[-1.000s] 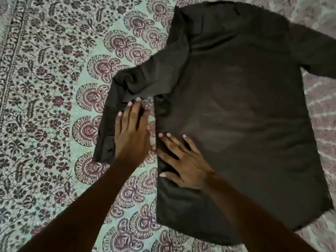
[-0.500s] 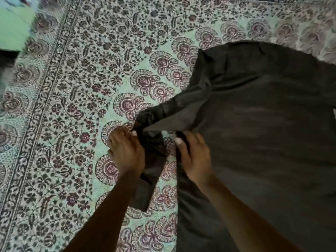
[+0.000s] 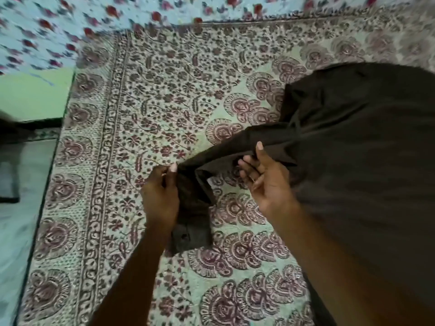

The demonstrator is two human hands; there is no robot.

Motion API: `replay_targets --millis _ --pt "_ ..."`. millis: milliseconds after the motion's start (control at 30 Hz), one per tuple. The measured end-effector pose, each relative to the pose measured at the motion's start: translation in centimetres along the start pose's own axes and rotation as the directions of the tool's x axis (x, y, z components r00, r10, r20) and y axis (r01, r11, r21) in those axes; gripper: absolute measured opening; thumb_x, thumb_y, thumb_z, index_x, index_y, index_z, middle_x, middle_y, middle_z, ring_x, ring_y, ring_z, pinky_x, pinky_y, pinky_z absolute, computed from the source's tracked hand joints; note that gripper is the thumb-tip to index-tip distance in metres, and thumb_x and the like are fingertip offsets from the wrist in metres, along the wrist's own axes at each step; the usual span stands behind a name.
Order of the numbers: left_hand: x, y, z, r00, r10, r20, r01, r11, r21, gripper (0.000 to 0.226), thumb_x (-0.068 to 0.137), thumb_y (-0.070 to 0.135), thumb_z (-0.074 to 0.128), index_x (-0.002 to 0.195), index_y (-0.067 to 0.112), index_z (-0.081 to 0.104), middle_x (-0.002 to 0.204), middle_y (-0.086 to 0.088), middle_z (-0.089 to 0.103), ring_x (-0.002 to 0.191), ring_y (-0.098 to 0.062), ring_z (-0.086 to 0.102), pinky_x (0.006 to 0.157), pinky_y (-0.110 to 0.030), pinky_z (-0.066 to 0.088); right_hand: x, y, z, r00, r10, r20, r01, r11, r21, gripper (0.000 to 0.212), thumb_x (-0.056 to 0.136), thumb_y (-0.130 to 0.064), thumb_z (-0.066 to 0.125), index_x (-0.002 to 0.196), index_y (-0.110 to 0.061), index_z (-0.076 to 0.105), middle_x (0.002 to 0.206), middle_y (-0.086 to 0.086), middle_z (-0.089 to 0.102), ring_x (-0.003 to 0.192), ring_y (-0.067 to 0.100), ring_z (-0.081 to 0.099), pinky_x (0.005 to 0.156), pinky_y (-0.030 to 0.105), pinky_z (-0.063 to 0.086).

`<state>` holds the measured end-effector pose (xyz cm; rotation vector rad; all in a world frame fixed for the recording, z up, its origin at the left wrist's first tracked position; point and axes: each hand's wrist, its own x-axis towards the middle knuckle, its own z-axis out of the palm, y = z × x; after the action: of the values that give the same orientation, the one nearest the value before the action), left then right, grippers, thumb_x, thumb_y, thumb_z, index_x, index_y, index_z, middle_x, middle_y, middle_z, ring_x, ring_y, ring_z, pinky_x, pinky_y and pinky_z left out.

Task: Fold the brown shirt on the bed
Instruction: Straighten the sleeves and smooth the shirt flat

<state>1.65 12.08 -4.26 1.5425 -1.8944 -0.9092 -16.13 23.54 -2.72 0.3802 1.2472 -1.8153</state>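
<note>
The brown shirt lies spread on the patterned bedsheet, filling the right side of the view. Its left sleeve reaches out to the left and bends downward, with the buttoned cuff hanging near the sheet. My left hand pinches the sleeve at its bend, lifting it off the bed. My right hand grips the upper sleeve near the shirt's body, thumb on top of the cloth. The right side of the shirt runs out of frame.
The bed's left edge drops to a pale floor. A flowered light-blue cloth lies beyond the sheet's far border, with a green wall at the left and a dark object below it.
Both hands went from pressing flat on the shirt to gripping the left sleeve and lifting it. The view has shifted left, so the shirt now sits further right.
</note>
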Motion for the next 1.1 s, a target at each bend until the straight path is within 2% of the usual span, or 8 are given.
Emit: replay_targets --millis 167,300,367,500,667,833,1000,1100 --pt "6.4 -1.8 -8.2 0.981 0.106 0.165 -0.144 0.961 0.235 0.023 0.102 0.017 0.060 0.089 0.001 0.071 0.082 -0.024 0.068 0.077 -0.037 0.065 0.064 -0.034 0.036 -1.0 3.5 6.1 0.989 0.092 -0.118 -0.103 0.991 -0.086 0.018 0.102 -0.018 0.060 0.085 -0.013 0.057 0.065 0.001 0.062 0.055 0.011 0.061 0.053 0.030 0.046" --pt "10.5 -3.8 -11.9 0.963 0.038 0.268 -0.098 0.971 0.216 0.013 0.095 0.026 0.071 0.090 0.014 0.076 0.075 -0.005 0.071 0.074 -0.023 0.068 0.062 -0.021 0.046 -1.5 6.8 9.4 0.968 0.199 -0.153 -0.204 0.979 -0.019 0.015 0.106 -0.026 0.053 0.101 -0.016 0.062 0.091 0.005 0.068 0.090 0.019 0.067 0.081 0.037 0.052" --pt "12.6 -5.2 -12.7 0.928 -0.045 0.369 -0.035 0.978 0.205 0.013 0.087 0.029 0.080 0.078 0.024 0.072 0.067 0.012 0.065 0.066 -0.005 0.062 0.058 -0.011 0.042 -1.0 8.2 10.6 0.967 0.224 -0.122 -0.229 0.973 -0.033 0.014 0.105 -0.026 0.055 0.098 -0.016 0.061 0.083 0.005 0.062 0.084 0.021 0.068 0.075 0.036 0.053" --pt "16.4 -8.6 -13.2 0.838 -0.144 0.527 -0.092 0.913 0.397 0.045 0.088 0.037 0.079 0.053 0.021 0.055 0.049 0.010 0.054 0.067 -0.024 0.063 0.061 -0.029 0.035 0.0 10.9 12.5 0.957 0.263 -0.121 -0.281 0.946 -0.160 0.005 0.101 -0.014 0.060 0.097 -0.014 0.059 0.072 0.005 0.058 0.062 0.018 0.061 0.053 0.030 0.054" --pt "18.0 -9.5 -13.9 0.873 0.020 0.487 -0.224 0.903 0.365 0.038 0.094 0.039 0.070 0.073 0.007 0.066 0.072 -0.012 0.061 0.078 -0.030 0.059 0.067 -0.032 0.030 0.5 13.8 14.1 0.940 0.330 -0.086 -0.341 0.920 -0.193 0.018 0.104 -0.011 0.051 0.088 -0.007 0.060 0.084 0.009 0.070 0.074 0.018 0.066 0.064 0.027 0.053" --pt "20.2 -8.7 -14.2 0.745 -0.025 0.667 -0.315 0.868 0.385 0.054 0.089 0.061 0.068 0.075 0.009 0.068 0.067 -0.007 0.063 0.068 -0.022 0.061 0.069 -0.035 0.044 0.3 16.2 14.9 0.922 0.380 -0.080 -0.388 0.899 -0.205 0.016 0.098 -0.003 0.059 0.083 -0.009 0.057 0.055 0.003 0.065 0.054 0.017 0.062 0.057 0.031 0.057" --pt "20.9 -9.6 -15.0 0.708 -0.094 0.700 -0.479 0.664 0.574 0.039 0.092 0.056 0.065 0.106 0.020 0.060 0.106 -0.009 0.065 0.110 -0.034 0.062 0.091 -0.040 0.045 -1.1 16.9 15.3 0.920 0.368 -0.138 -0.392 0.845 -0.362 0.010 0.095 -0.004 0.068 0.097 0.003 0.062 0.094 0.018 0.076 0.085 0.031 0.075 0.053 0.030 0.061" --pt "19.5 -10.8 -14.9 0.768 -0.072 0.637 -0.477 0.600 0.643 0.041 0.098 0.051 0.057 0.122 0.018 0.051 0.123 -0.013 0.065 0.121 -0.036 0.059 0.108 -0.051 0.036 -3.5 16.4 14.3 0.960 0.159 -0.229 -0.267 0.760 -0.592 0.020 0.091 -0.017 0.076 0.096 0.000 0.067 0.087 0.016 0.077 0.071 0.027 0.077 0.055 0.031 0.061"
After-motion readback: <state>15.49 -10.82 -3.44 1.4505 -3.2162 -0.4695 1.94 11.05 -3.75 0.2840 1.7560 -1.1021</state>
